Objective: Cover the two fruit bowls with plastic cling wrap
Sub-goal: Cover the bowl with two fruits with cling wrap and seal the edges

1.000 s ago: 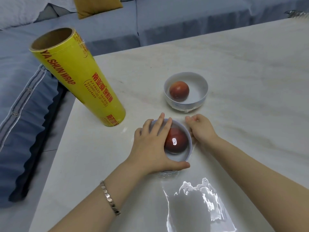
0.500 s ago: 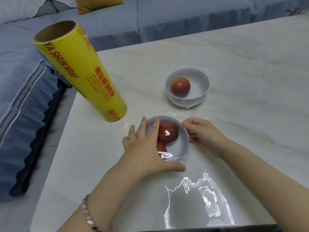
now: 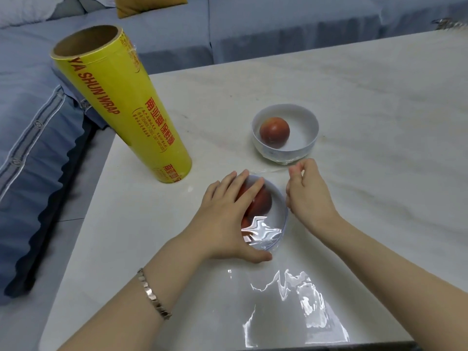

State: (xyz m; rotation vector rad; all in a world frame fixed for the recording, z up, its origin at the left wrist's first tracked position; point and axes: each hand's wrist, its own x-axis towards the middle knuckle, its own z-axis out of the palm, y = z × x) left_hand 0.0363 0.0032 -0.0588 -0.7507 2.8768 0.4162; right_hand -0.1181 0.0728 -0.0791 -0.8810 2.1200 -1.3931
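Film (image 3: 263, 228) now stretches off the near bowl (image 3: 282, 207) in the right hand's (image 3: 307, 196) pinching grip; left hand (image 3: 222, 219) presses flat, unclenched.

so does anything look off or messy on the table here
One thing: a crumpled sheet of cling wrap lies wrinkled on the table by the near edge, in front of the near bowl, where the left hand rests and the right hand pinches the film. Nothing looks spilled or broken.
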